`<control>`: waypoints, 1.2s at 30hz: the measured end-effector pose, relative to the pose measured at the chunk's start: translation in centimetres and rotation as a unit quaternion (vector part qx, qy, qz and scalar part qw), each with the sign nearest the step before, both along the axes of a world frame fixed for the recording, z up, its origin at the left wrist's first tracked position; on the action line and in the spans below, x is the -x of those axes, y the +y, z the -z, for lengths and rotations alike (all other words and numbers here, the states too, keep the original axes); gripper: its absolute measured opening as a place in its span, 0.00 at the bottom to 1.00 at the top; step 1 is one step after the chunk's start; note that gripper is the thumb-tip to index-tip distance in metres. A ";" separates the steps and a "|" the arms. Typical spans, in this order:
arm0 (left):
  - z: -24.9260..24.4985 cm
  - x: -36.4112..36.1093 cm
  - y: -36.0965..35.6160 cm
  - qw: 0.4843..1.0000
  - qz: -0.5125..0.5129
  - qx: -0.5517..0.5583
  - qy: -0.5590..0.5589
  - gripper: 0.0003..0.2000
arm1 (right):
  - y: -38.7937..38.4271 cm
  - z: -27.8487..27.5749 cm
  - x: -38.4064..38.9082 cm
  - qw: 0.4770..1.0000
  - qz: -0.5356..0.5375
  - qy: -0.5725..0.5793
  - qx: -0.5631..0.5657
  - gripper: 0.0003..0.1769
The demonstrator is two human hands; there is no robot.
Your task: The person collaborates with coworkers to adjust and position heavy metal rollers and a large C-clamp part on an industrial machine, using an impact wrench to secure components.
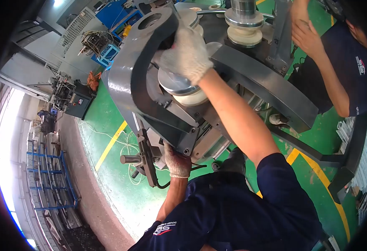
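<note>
A large grey machine with a curved arm (123, 83) fills the middle of the view. My right hand (187, 54), in a white knit glove, is over a metal roller (177, 83) with a cream-coloured lower disc. It is smeared by motion, and its fingers and anything in them cannot be made out. Lower down, my left hand (177, 164), gloved too, reaches up against the underside of the machine's dark bracket (183, 140). That bracket hides its fingers. Just left of this hand is a dark clamp-like fitting with a round metal knob (130, 159).
Another roller (244, 25) stands at the back. At the right, a co-worker (338, 67) in dark clothing has both hands raised near the machine. A curved grey beam (267, 85) juts to the right. Loose hoses (127, 146) lie on the green floor; racks (51, 180) line the left.
</note>
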State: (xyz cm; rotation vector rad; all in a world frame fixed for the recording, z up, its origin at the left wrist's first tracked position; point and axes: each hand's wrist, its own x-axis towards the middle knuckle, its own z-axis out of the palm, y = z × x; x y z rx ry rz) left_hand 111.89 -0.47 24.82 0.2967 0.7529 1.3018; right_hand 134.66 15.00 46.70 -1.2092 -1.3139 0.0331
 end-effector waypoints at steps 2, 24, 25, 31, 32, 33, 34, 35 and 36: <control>-0.2 -0.2 0.4 0.999 -0.011 0.010 0.040 0.22 | 0.5 -0.5 -1.3 0.995 -0.079 0.010 0.053 0.39; -0.2 -1.1 0.8 0.990 -0.074 0.022 0.116 0.16 | -1.1 0.7 -6.8 0.924 -0.323 0.196 0.048 0.37; -0.1 -0.9 0.9 0.994 -0.067 0.046 0.068 0.16 | -0.9 -0.1 -6.4 0.931 -0.319 0.152 0.086 0.39; -0.6 -1.1 1.5 0.985 -0.106 0.067 0.122 0.22 | 2.1 1.4 -5.2 0.961 -0.256 0.108 0.015 0.56; -0.8 -1.2 1.5 0.981 -0.110 0.073 0.140 0.23 | 2.1 2.1 -5.4 0.963 -0.232 0.140 -0.008 0.58; 2.0 1.3 1.3 0.958 -0.092 0.040 0.269 0.26 | 2.0 2.6 -6.1 0.915 -0.305 0.262 0.029 0.57; 2.0 1.7 1.1 0.963 -0.085 0.040 0.252 0.27 | 2.0 3.2 -6.4 0.912 -0.288 0.291 0.013 0.50; 2.0 1.7 1.4 0.969 -0.074 0.037 0.234 0.28 | 2.0 3.8 -6.8 0.908 -0.271 0.319 -0.004 0.42; 2.3 2.1 1.3 0.970 -0.065 0.028 0.233 0.28 | 1.6 3.9 -7.3 0.945 -0.174 0.272 -0.060 0.35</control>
